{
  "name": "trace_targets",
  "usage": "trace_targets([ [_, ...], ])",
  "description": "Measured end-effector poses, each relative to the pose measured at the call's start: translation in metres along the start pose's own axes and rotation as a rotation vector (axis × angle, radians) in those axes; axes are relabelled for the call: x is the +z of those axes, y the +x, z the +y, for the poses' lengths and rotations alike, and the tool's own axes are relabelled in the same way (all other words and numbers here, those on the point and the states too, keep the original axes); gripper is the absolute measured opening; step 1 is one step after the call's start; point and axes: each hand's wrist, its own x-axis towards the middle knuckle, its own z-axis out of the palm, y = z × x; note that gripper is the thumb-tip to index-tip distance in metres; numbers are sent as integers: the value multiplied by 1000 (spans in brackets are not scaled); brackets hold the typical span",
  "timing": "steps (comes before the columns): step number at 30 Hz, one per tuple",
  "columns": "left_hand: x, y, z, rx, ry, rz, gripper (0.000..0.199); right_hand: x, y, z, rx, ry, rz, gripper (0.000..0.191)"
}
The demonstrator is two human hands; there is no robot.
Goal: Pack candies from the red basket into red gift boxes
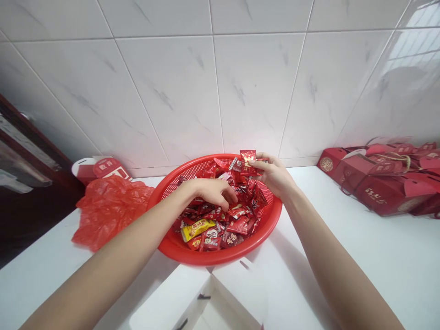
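Note:
A red plastic basket (264, 229) stands against the tiled wall, filled with wrapped candies, mostly red. My left hand (216, 192) reaches into the middle of the pile with fingers curled down; whether anything is between its fingertips is hidden. At the basket's back right rim, my right hand (273, 175) pinches red candy packets (247, 158) between thumb and fingers. A yellow candy packet (198, 229) lies at the front left of the pile. In front of the basket is an open white box (172, 300), cut off by the lower frame edge.
A crumpled red plastic bag (110, 208) lies left of the basket, with a red and white box (99, 168) behind it. Several dark red gift boxes (381, 183) are stacked on the right of the white table (343, 229). The tiled wall (254, 91) bounds the back.

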Motion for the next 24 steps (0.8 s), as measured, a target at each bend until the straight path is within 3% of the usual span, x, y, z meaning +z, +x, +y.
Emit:
trace_targets([
  [4,4,-2,6,-71,139,-48,58,0,0,0,12,-9,-1,26],
  [7,9,0,13,-136,262,-27,38,0,0,0,8,-16,-7,26],
  [9,10,1,17,-151,299,19,19,-1,1,1,6,-24,-10,26],
  [14,8,2,22,-144,275,222,13,-2,1,2,2,-34,-5,26],
  [17,7,2,19,-14,160,219,26,-1,1,2,-5,-51,-3,25],
  [20,12,2,22,100,75,117,37,0,0,0,5,-51,7,25],
  [24,26,6,34,72,261,37,60,2,-1,-1,14,-41,6,26],
])
